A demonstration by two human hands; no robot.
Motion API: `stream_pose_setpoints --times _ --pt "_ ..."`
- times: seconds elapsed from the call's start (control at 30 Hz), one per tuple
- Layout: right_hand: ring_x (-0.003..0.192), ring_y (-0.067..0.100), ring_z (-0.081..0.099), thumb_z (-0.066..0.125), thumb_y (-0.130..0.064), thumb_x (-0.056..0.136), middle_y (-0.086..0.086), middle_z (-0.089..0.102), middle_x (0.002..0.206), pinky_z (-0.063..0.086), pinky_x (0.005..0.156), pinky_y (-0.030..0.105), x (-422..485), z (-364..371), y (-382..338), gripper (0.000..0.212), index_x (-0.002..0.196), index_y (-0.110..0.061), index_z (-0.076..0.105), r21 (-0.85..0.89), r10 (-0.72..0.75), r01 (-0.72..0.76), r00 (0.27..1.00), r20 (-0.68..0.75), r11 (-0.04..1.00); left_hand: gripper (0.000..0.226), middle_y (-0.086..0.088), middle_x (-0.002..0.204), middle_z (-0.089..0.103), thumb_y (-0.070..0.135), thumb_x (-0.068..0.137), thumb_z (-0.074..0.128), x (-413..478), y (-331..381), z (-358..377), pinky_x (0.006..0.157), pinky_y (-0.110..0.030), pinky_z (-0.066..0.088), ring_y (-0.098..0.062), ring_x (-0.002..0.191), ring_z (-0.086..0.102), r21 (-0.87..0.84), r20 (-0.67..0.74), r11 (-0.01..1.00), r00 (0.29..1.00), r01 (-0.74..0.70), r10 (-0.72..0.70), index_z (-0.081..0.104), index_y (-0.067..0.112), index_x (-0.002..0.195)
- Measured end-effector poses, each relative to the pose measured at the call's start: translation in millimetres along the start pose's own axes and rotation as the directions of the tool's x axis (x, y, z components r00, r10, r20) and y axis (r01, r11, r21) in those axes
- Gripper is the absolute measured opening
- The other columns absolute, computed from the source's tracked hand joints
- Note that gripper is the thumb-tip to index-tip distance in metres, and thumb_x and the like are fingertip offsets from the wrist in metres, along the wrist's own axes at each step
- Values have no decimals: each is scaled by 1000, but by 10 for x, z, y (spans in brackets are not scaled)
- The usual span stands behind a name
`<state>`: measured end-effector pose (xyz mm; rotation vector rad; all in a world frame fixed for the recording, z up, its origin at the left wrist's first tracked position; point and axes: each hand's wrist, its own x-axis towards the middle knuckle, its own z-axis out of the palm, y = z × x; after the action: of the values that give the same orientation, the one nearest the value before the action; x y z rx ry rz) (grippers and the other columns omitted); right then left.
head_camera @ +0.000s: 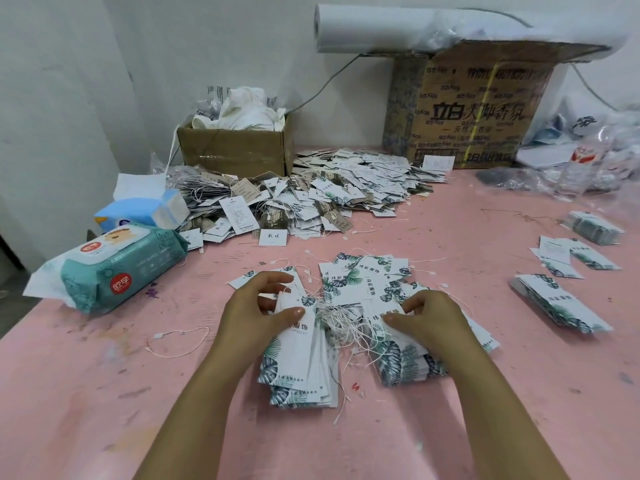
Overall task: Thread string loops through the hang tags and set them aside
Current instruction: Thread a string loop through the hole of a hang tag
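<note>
Leaf-print hang tags (349, 285) lie bunched on the pink table (104, 393) right in front of the person. They fan out w/ punched ends meeting at the centre, so the string loops (341, 323) tangle in one knot there. Prob. threaded ones, gathered up for moving off.

Left hand (263, 303) grips the left fan: thumb flat on the top tag, fingers curled over the far edge. Right hand (427, 317) does the same on the right fan, thumb & curled fingers pinching the top tags. Both forearms come in low from the near edge, wrists angled inward.

Neat tag stacks (561, 306) sit well apart to the right, no strings visible, so likely supply. Big heap of strung tags (329, 192) at the back looks like the set-aside spot.
</note>
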<state>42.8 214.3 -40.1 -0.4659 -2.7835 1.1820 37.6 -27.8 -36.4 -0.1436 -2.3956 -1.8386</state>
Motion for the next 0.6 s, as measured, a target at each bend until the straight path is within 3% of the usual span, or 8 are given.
stream_pose_setpoints --times 0.1,0.17,0.27,0.4,0.5,0.6 --pt "45 10 40 79 -28 71 -6 46 54 30 41 20 23 -9 25 29 71 -11 55 87 4 -6 1000 22 996 39 3 93 60 -1 71 77 -24 53 16 57 -17 47 -2 56 46 -89 14 996 1000 18 -17 64 28 94" --pt "32 7 25 77 -22 73 -10 29 39 21 31 16 18 -14 42 37 60 -11 44 164 -27 21 999 35 986 36 -1 90 60 -3 71 75 -34 73 25 56 -17 48 -2 58 51 -140 17 990 999 36 -34 65 24 94" --pt "32 9 13 72 -19 79 -11 13 37 11 32 15 5 -26 51 50 54 -17 29 217 -60 50 997 39 975 33 -4 81 63 -1 72 75 -37 80 31 56 -21 49 -8 61 55 -177 19 982 998 58 -55 65 20 95" --pt "29 12 15 69 -19 81 -9 15 36 11 32 15 15 -50 60 43 58 -11 34 245 -37 21 998 60 969 28 7 52 61 -1 76 71 -46 65 41 44 -11 40 1 47 54 -185 43 982 998 43 -36 63 13 99" --pt "31 14 19 68 -18 82 -4 20 36 16 37 17 11 -59 63 36 59 -7 42 245 -37 21 997 61 969 24 9 48 55 4 79 70 -44 49 52 45 -13 38 -5 50 54 -159 34 987 999 38 -33 63 18 98" --pt "46 18 20 66 -17 83 3 22 46 17 52 25 6 -80 50 32 60 -9 45 240 -55 51 998 11 970 22 2 59 60 11 81 70 -36 44 56 49 -20 40 -15 57 56 -137 9 990 999 40 -39 63 27 94"
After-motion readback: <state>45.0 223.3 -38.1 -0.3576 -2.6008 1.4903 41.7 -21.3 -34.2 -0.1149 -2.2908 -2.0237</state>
